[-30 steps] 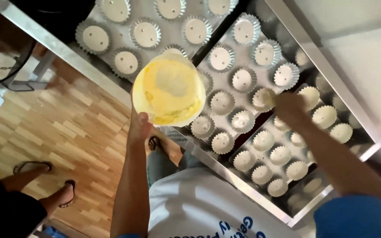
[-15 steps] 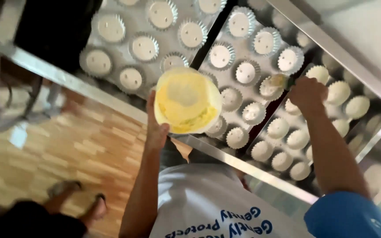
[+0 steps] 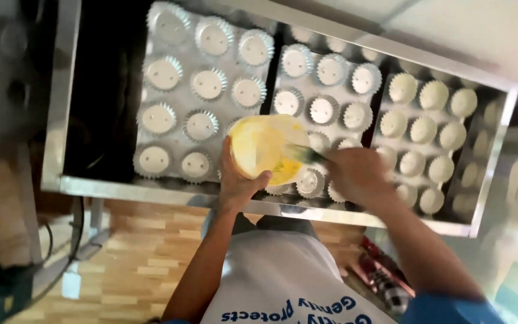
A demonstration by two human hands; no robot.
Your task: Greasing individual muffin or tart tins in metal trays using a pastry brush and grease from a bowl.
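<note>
Scooping batter over trays of paper cups.
Left hand (image 3: 238, 180) grips the yellow bowl (image 3: 268, 149) above the middle tray (image 3: 307, 96); right hand (image 3: 358, 175), fist closed, holds a spoon (image 3: 304, 155) inside the bowl.

A small baking workplace is showing here. Three metal muffin trays (image 3: 202, 99) are sitting side by side on a stainless steel table (image 3: 151, 191), every cup holding a white paper liner (image 3: 208, 84). Below the table's near edge, wood-patterned flooring (image 3: 139, 264) is running underfoot, with cables trailing at its left.
</note>
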